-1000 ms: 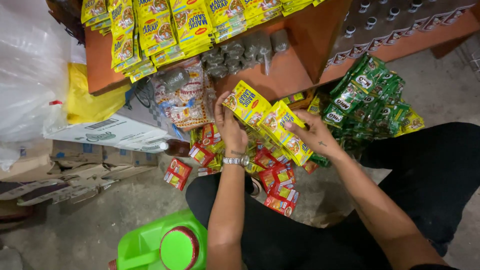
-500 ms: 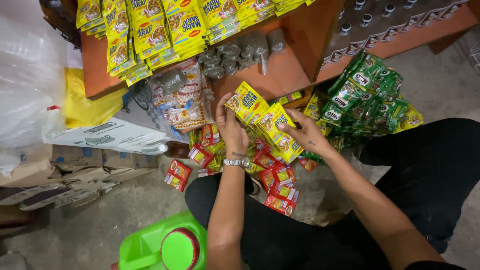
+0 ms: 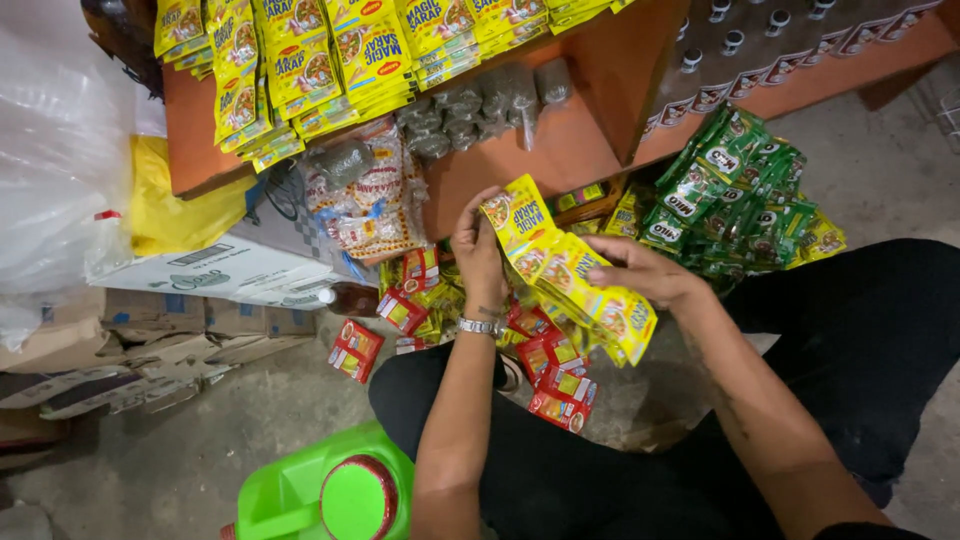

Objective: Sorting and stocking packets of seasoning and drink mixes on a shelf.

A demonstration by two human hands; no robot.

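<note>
Fingers of the left hand (image 3: 478, 250) pinch the top of a yellow sachet strip (image 3: 565, 270); the right hand (image 3: 640, 270) grips it mid-length, above the lap. Judged light, limp and slippery; best held at sealed edges.
</note>
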